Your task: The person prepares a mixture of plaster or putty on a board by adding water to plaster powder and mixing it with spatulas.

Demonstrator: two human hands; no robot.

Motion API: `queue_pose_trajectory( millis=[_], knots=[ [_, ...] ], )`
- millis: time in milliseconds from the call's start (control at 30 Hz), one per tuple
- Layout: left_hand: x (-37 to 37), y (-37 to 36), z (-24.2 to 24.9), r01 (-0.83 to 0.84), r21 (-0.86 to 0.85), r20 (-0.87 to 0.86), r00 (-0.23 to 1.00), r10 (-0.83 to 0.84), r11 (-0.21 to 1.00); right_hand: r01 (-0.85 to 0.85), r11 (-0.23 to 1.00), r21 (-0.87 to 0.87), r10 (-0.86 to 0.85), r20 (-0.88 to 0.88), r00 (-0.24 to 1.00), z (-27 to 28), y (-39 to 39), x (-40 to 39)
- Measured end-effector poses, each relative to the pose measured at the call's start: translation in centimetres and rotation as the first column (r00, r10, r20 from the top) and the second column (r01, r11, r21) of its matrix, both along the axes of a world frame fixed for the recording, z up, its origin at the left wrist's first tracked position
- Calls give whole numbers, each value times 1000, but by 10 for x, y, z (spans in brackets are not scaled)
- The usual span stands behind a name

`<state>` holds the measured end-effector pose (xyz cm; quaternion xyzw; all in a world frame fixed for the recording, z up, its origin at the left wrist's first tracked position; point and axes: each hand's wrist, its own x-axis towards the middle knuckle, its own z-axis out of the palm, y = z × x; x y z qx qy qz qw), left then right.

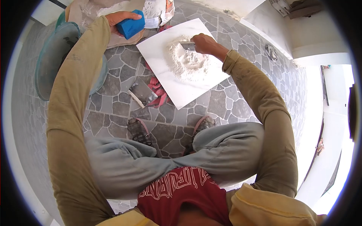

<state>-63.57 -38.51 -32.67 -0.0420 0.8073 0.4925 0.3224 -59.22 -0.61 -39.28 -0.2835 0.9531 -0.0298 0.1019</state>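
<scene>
My left hand [119,19] grips a blue angular object [131,28], possibly a plastic cup, in front of the open paper sack [113,8]. At the centre top, my right hand [206,44] is closed around a flat metal scraper [186,46], its handle hidden in the fist. The blade meets a heap of white powder [193,64], which has a hollow in its middle. Under the powder lies a white square board or tile [178,94]. A second flat metal trowel [142,92] rests on the floor left of it, beside red strips [161,94].
A greenish translucent tub [42,71] stands at the left, partly behind my left sleeve. Grey stone-patterned flooring [120,107] surrounds my shoes [138,131]. A small metallic-looking item [271,52] lies near the wall at the upper right.
</scene>
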Motion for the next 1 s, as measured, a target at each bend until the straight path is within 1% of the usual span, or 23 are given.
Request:
queue_pose_trajectory(
  millis=[67, 100, 133, 200, 233, 267, 333, 400, 433, 467, 567, 600, 667, 700, 767, 800, 867, 900, 933, 1000],
  knots=[
    [-5, -2, -6, 17, 7, 2, 1000, -17, 1000, -9, 1000, -28, 8, -36, 999, 16, 1, -5],
    [-4, -1, -5, 36, 17, -9, 999, -36, 999, 49, 997, 54, -51, 51, 997, 25, -3, -8],
    [-3, 1, -4, 57, 25, -18, 998, -57, 998, 49, 998, 49, -52, 54, 997, 16, -3, -9],
    [1, 4, 0, 67, 36, -2, 998, -67, 997, -99, 990, -105, 96, -33, 995, 5, 0, -3],
    [1, 8, 3, 72, 50, 7, 997, -73, 996, -44, 999, 16, 43, 50, 998, 1, -4, 2],
    [2, 12, 5, 82, 48, 7, 997, -83, 995, -57, 998, 22, 56, 31, 998, -4, -2, 3],
    [11, 23, 11, 94, 45, -28, 995, -93, 995, -61, 996, 69, 61, 9, 998, 11, 0, 0],
    [10, 28, 13, 112, 42, -10, 994, -111, 993, 51, 999, 15, -52, 58, 997, 28, -5, -2],
    [9, 28, 14, 134, 35, 7, 991, -134, 990, 96, 995, -4, -94, 137, 986, 29, -10, -3],
    [9, 28, 16, 137, 28, 7, 990, -137, 990, 99, 995, -11, -96, 138, 986, 26, -17, -1],
    [7, 37, 17, 183, 29, 14, 983, -184, 983, 221, 966, -134, -196, 177, 965, -4, -26, 12],
    [9, 40, 17, 168, 15, 2, 986, -168, 986, 207, 968, -141, -183, 169, 969, -11, -25, 15],
    [12, 41, 18, 147, 1, -12, 989, -147, 989, 270, 958, -98, -253, 158, 954, -21, -20, 15],
    [15, 43, 21, 147, 8, -15, 989, -147, 989, 266, 959, -100, -249, 157, 956, -13, -19, 14],
    [15, 38, 22, 137, 16, -19, 990, -136, 990, 273, 962, -19, -265, 186, 946, 15, -19, 10],
    [11, 36, 20, 146, 2, -16, 989, -146, 989, 267, 963, -20, -259, 187, 948, 15, -22, 10],
    [7, 32, 17, 161, -13, -10, 987, -161, 987, 277, 957, -92, -252, 219, 943, 14, -26, 14],
    [5, 29, 14, 167, 7, 11, 986, -167, 986, 228, 966, -119, -195, 236, 952, 4, -25, 17],
    [6, 31, 14, 174, 29, 30, 984, -175, 984, 215, 967, -135, -189, 184, 965, -6, -27, 24],
    [10, 35, 15, 165, 28, 4, 986, -165, 986, 184, 981, -61, -170, 178, 969, -13, -19, 26]
  ],
)
